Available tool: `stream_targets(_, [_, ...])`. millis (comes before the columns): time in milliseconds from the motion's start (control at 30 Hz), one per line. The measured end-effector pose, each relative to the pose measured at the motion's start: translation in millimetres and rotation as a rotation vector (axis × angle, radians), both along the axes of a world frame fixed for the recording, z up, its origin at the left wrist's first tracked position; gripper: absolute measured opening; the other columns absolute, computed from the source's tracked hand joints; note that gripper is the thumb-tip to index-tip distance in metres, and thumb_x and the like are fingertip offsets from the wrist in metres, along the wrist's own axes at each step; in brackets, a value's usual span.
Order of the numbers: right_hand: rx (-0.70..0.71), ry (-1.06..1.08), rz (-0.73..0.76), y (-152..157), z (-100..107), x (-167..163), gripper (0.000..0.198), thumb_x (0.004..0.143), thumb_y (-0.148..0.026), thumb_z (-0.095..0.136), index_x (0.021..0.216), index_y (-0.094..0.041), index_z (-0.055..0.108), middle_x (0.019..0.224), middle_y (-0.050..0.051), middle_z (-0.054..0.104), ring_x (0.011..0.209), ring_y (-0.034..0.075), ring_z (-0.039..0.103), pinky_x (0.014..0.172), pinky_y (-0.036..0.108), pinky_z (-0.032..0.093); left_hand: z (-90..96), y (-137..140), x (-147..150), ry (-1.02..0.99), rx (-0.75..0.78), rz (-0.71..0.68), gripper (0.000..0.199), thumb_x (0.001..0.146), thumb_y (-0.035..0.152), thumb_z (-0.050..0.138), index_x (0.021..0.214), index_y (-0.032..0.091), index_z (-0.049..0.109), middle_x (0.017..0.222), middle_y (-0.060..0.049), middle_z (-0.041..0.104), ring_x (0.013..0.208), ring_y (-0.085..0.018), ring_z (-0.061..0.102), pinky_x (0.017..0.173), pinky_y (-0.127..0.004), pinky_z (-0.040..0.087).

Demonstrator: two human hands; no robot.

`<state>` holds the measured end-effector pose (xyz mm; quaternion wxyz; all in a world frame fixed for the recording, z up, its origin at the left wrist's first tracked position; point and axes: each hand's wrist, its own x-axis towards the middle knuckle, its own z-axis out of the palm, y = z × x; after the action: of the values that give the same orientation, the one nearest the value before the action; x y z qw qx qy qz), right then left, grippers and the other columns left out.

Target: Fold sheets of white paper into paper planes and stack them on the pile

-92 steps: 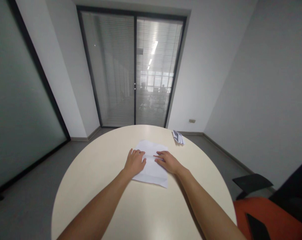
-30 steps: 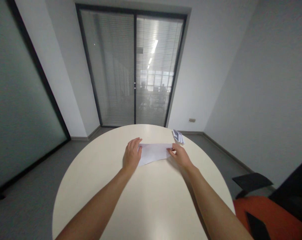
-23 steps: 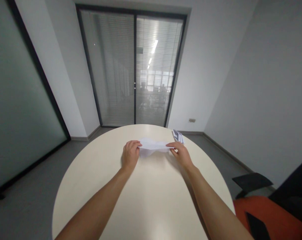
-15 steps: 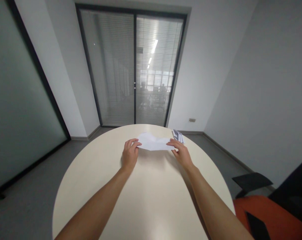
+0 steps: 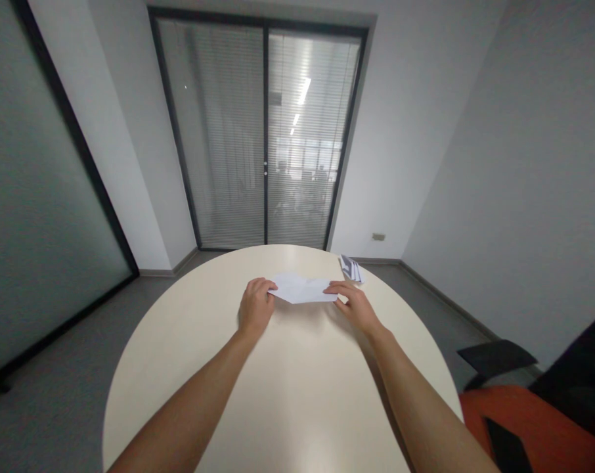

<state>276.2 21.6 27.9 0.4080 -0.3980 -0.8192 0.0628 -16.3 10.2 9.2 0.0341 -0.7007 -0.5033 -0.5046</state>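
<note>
A white sheet of paper, with a crease near its middle, is held between my two hands just above the table. My left hand pinches its left end between thumb and fingers. At the right end, my right hand grips the sheet, fingers on top and thumb beneath. Beyond my right hand lies a small folded stack of printed paper, apart from the sheet.
An orange chair with black armrests stands at the right of the round table. Behind the table is a glass door with blinds, and a frosted glass panel is on the left.
The sheet has come slightly down and nearer to me, and its far edge looks flatter. My right hand has shifted a little left; both hands keep their hold.
</note>
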Motion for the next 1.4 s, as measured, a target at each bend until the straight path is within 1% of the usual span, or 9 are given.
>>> stream_targets(267, [-0.123, -0.132, 0.064, -1.5, -3.8, -2.7, 0.029, 0.083, -0.017, 0.058, 0.101, -0.024, 0.079, 0.112, 0.01, 0.073, 0.108, 0.026, 0.066, 0.098, 0.041, 0.05, 4.7, -4.6, 1.8, 0.024, -0.079, 0.023, 0.027, 0.094, 0.016, 0.042, 0.09, 0.022, 0.068, 0.095, -0.004, 0.072, 0.099, -0.023, 0.062, 0.097, -0.042, 0.047])
stream_targets(367, [-0.184, -0.145, 0.114, -3.3, -1.9, -4.5, 0.029, 0.081, -0.016, 0.06, 0.101, -0.023, 0.08, 0.111, 0.01, 0.074, 0.106, 0.026, 0.067, 0.097, 0.04, 0.05, 5.2, -5.9, 5.3, 0.079, -0.107, -0.004, 0.028, 0.099, 0.024, 0.04, 0.098, 0.021, 0.068, 0.099, -0.005, 0.073, 0.098, -0.022, 0.065, 0.098, -0.041, 0.047])
stream_targets(467, [-0.244, -0.145, 0.182, -5.9, -0.8, -7.9, 0.029, 0.081, -0.017, 0.06, 0.101, -0.023, 0.08, 0.109, 0.009, 0.075, 0.103, 0.025, 0.068, 0.095, 0.038, 0.05, -1.3, -5.6, 8.8, 0.204, -0.183, -0.053, 0.03, 0.099, 0.025, 0.042, 0.117, 0.019, 0.065, 0.119, -0.008, 0.071, 0.113, -0.023, 0.063, 0.106, -0.043, 0.043])
stream_targets(567, [-0.332, -0.152, 0.188, -6.9, -3.6, -10.8, 0.03, 0.077, -0.015, 0.059, 0.098, -0.023, 0.08, 0.104, 0.006, 0.076, 0.094, 0.023, 0.07, 0.09, 0.035, 0.052, -12.1, -5.9, 10.3, 0.359, -0.29, -0.097, 0.044, 0.095, 0.029, 0.05, 0.137, 0.019, 0.055, 0.147, -0.012, 0.053, 0.138, -0.027, 0.046, 0.116, -0.048, 0.032])
stream_targets(633, [-0.387, -0.163, 0.17, -5.8, -7.1, -10.8, 0.035, 0.073, -0.01, 0.056, 0.095, -0.023, 0.08, 0.101, 0.005, 0.077, 0.091, 0.022, 0.07, 0.086, 0.032, 0.053, -18.2, -7.0, 10.0, 0.44, -0.369, -0.13, 0.054, 0.092, 0.034, 0.053, 0.143, 0.02, 0.049, 0.155, -0.013, 0.043, 0.144, -0.03, 0.037, 0.117, -0.049, 0.03])
stream_targets(833, [-0.334, -0.215, 0.032, 1.1, -11.2, -5.8, 0.047, 0.073, -0.003, 0.045, 0.098, -0.023, 0.079, 0.105, 0.004, 0.078, 0.099, 0.022, 0.071, 0.094, 0.034, 0.05, -17.0, -13.6, 10.8, 0.555, -0.413, -0.131, 0.053, 0.09, 0.046, 0.055, 0.138, 0.022, 0.056, 0.146, -0.013, 0.053, 0.133, -0.033, 0.048, 0.11, -0.05, 0.037])
stream_targets(1067, [-0.225, -0.236, 0.015, -10.4, -3.0, -39.4, 0.041, 0.09, -0.017, 0.047, 0.125, -0.023, 0.067, 0.124, 0.007, 0.071, 0.114, 0.024, 0.066, 0.103, 0.039, 0.047, -5.5, -22.8, 19.8, 0.572, -0.31, -0.148, 0.044, 0.089, 0.051, 0.058, 0.121, 0.022, 0.066, 0.12, -0.013, 0.064, 0.115, -0.03, 0.058, 0.104, -0.046, 0.041])
stream_targets(1233, [-0.314, -0.248, 0.116, -23.0, -15.2, -69.1, 0.054, 0.102, -0.044, 0.037, 0.149, -0.02, 0.044, 0.149, 0.012, 0.051, 0.135, 0.026, 0.05, 0.114, 0.043, 0.037, -17.8, -18.2, 20.3, 0.541, -0.416, -0.173, 0.046, 0.096, 0.039, 0.047, 0.138, 0.02, 0.054, 0.148, -0.015, 0.05, 0.139, -0.029, 0.043, 0.115, -0.047, 0.031])
stream_targets(1400, [-0.436, -0.432, 0.037, -21.7, -29.1, -71.2, 0.068, 0.101, -0.058, 0.029, 0.155, -0.019, 0.034, 0.162, 0.012, 0.027, 0.151, 0.032, 0.02, 0.121, 0.054, 0.018, -25.6, -12.7, 18.8, 0.558, -0.509, -0.179, 0.053, 0.101, 0.038, 0.033, 0.147, 0.015, 0.044, 0.158, -0.017, 0.035, 0.148, -0.031, 0.031, 0.118, -0.051, 0.026])
